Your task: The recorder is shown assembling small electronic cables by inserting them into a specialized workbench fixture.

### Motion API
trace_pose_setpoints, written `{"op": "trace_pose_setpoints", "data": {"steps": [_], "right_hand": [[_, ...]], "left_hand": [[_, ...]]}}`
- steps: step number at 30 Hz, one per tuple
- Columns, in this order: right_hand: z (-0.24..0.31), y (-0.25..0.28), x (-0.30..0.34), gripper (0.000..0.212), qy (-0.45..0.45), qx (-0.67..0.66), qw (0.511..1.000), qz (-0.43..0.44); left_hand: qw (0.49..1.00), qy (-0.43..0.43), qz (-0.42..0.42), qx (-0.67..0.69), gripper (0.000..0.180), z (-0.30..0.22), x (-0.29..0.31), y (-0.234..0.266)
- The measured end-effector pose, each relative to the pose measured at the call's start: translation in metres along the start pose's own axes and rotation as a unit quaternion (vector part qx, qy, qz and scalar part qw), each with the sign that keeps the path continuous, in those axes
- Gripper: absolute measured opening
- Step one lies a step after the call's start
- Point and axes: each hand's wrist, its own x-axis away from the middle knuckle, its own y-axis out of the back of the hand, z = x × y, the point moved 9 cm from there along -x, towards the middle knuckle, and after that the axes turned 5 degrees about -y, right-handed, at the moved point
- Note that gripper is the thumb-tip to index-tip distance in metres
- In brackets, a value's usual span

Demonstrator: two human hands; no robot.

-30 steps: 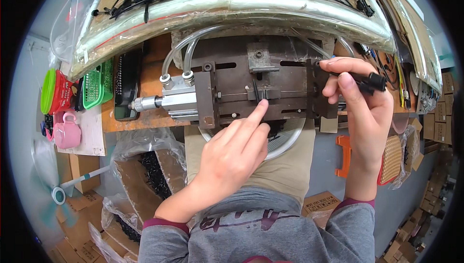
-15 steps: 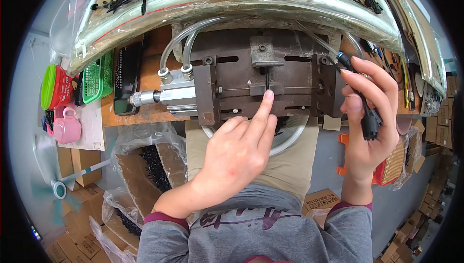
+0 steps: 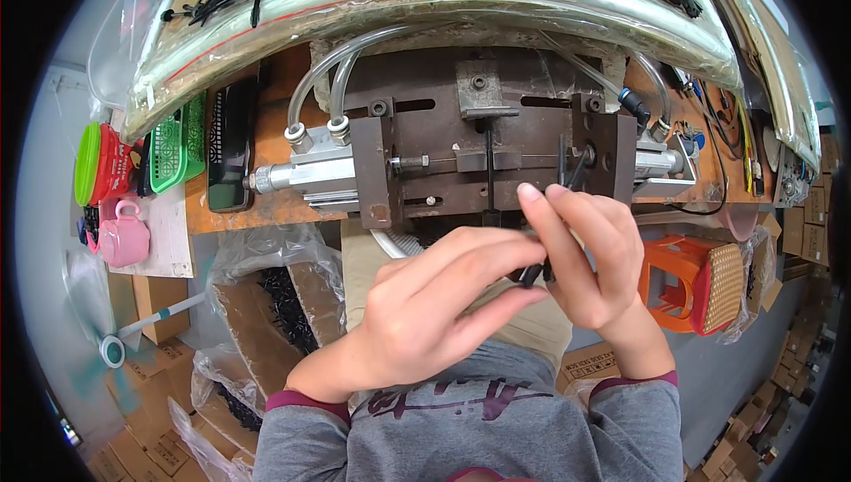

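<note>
Holding black parts [image 3: 529, 276] between the pinching left hand [image 3: 421, 296] and the curled right hand [image 3: 603, 274], at the jig's [image 3: 434, 136] near edge, should go best with a light grip and separated stems [image 3: 562, 156].

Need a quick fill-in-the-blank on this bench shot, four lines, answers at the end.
1. The small parts between the left hand and the right hand are coloured ____.
2. The cup on the bench's far left is coloured ____.
3. The stool stands on the person's ____ side.
4. Clear tubes join the left metal cylinder at ____ fittings.

Missing words: black; pink; right; two.
</note>
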Motion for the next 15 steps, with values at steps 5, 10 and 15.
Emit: {"op": "trace_pose_setpoints", "data": {"steps": [5, 10, 15], "right_hand": [[-0.018, 0.009, -0.009, 0.046, -0.066, -0.010, 0.998, -0.011], [-0.035, 0.020, -0.004, 0.050, -0.146, -0.047, 0.988, -0.008], [-0.036, 0.026, -0.003, 0.041, -0.169, -0.041, 0.985, -0.001]], "left_hand": [[0.997, 0.005, 0.003, -0.075, 0.035, 0.002, 0.011, 0.006], [0.965, -0.046, 0.033, -0.258, 0.032, 0.016, 0.014, -0.014], [0.941, -0.062, 0.046, -0.330, 0.031, 0.021, 0.012, -0.025]]}}
